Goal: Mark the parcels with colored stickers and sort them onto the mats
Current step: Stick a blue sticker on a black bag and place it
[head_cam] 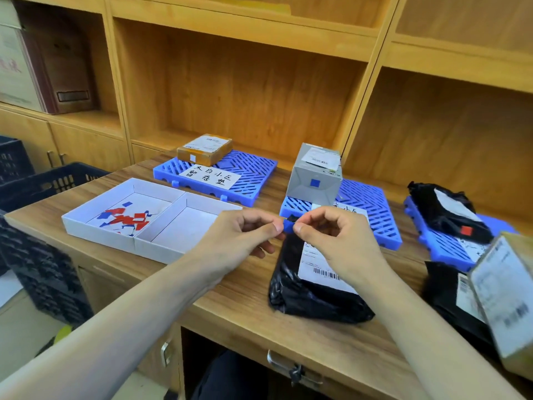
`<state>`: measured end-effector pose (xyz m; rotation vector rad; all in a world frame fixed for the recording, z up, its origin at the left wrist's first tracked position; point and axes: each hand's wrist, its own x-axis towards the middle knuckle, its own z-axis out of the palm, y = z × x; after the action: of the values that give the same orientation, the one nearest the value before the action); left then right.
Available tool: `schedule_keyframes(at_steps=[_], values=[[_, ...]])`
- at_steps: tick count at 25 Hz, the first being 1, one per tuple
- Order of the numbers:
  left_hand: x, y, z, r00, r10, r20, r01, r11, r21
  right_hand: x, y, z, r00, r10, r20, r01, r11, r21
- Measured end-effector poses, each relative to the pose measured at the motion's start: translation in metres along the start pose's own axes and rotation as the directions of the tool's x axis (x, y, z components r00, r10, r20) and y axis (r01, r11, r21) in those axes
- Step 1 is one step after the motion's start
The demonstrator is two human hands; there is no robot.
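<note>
My left hand (245, 236) and my right hand (331, 235) meet above a black bagged parcel (311, 295) with a white label, both pinching a small blue sticker (287, 225) between thumb and finger. A white two-part tray (178, 243) to the left holds several red and blue stickers (127, 217). Three blue mats lie behind: the left mat (248, 168) bears a brown box (204, 149), the middle mat (372, 215) a grey box (315, 176) with a blue sticker, the right mat (438, 243) a black bag (447, 209) with a red sticker.
At the right edge lie another black bag (444, 295) and a cardboard box (507, 301) with a label. Black crates (43, 183) stand left of the wooden desk (245, 319). Wooden shelves rise behind the mats.
</note>
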<state>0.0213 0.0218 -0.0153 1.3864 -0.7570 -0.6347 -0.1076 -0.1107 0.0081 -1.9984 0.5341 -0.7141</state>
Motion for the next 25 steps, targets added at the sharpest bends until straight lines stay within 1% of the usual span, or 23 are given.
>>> schedule_keyframes(at_steps=[2, 4, 7, 9, 12, 14, 16, 19, 22, 25], values=[[-0.005, -0.001, 0.01, 0.999, 0.042, -0.01, -0.041, 0.998, 0.052, -0.009, 0.003, -0.009, 1.0, -0.001, -0.023, 0.0, 0.999, -0.044], [-0.01, -0.003, 0.02, 0.993, 0.113, -0.033, -0.106, 0.981, 0.162, -0.02, 0.006, -0.017, 0.999, -0.013, -0.042, 0.008, 0.993, -0.117], [-0.017, -0.006, 0.033, 0.98, 0.194, -0.044, -0.174, 0.942, 0.288, -0.033, 0.01, -0.028, 0.999, -0.026, -0.019, 0.021, 0.976, -0.217], [-0.019, -0.011, 0.04, 0.981, 0.19, -0.027, -0.174, 0.94, 0.293, -0.04, 0.013, -0.034, 1.0, -0.031, 0.002, 0.03, 0.962, -0.272], [-0.023, -0.018, 0.046, 0.985, 0.169, 0.035, -0.172, 0.956, 0.237, -0.05, 0.019, -0.042, 0.999, -0.013, 0.033, 0.023, 0.955, -0.295], [-0.025, -0.022, 0.048, 0.98, 0.177, 0.088, -0.195, 0.941, 0.276, -0.056, 0.025, -0.044, 0.999, 0.007, 0.04, 0.005, 0.95, -0.312], [-0.028, -0.028, 0.05, 0.975, 0.192, 0.111, -0.219, 0.915, 0.338, -0.062, 0.031, -0.045, 1.0, 0.014, 0.026, -0.005, 0.949, -0.314], [-0.034, -0.037, 0.055, 0.968, 0.236, 0.079, -0.246, 0.852, 0.462, -0.071, 0.039, -0.042, 1.0, 0.021, -0.017, -0.026, 0.94, -0.341], [-0.039, -0.048, 0.062, 0.956, 0.286, 0.058, -0.259, 0.742, 0.618, -0.082, 0.049, -0.033, 0.997, -0.007, -0.077, -0.028, 0.896, -0.443], [-0.041, -0.063, 0.069, 0.943, 0.333, 0.017, -0.246, 0.659, 0.711, -0.089, 0.058, -0.021, 0.99, -0.037, -0.134, -0.043, 0.836, -0.547]])
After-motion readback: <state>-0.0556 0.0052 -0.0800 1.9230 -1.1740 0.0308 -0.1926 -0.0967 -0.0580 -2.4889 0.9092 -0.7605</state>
